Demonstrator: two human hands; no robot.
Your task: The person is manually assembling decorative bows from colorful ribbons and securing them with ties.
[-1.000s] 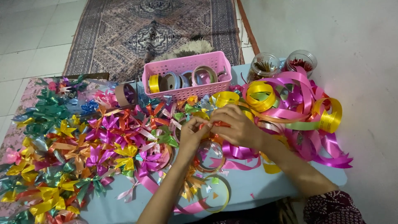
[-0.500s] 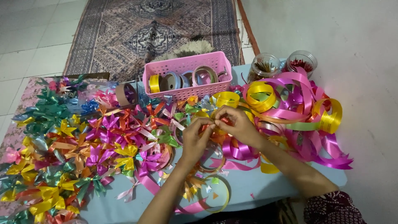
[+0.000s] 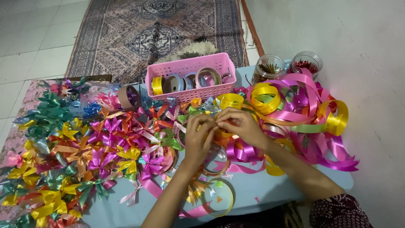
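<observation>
Both hands meet in the middle of the light blue table (image 3: 270,190). The left hand (image 3: 198,137) and the right hand (image 3: 241,124) pinch a small orange ribbon piece (image 3: 220,134) between their fingertips, with the fingers curled in close and tight around it. The ribbon piece sits right between the two hands, just above a shiny purple ribbon (image 3: 238,151). It looks very light and thin, like shiny paper. It probably bends easily and may feel slippery, so it is best held at the middle where the loops cross, with a gentle pinch. Squeezing too hard could crease it. To the left lies a big pile of finished ribbon bows (image 3: 80,156) in many colours. Behind the hands stands a pink basket (image 3: 190,80) with ribbon rolls inside. To the right are loose pink and yellow ribbon curls (image 3: 303,109) and two clear jars (image 3: 270,65).
</observation>
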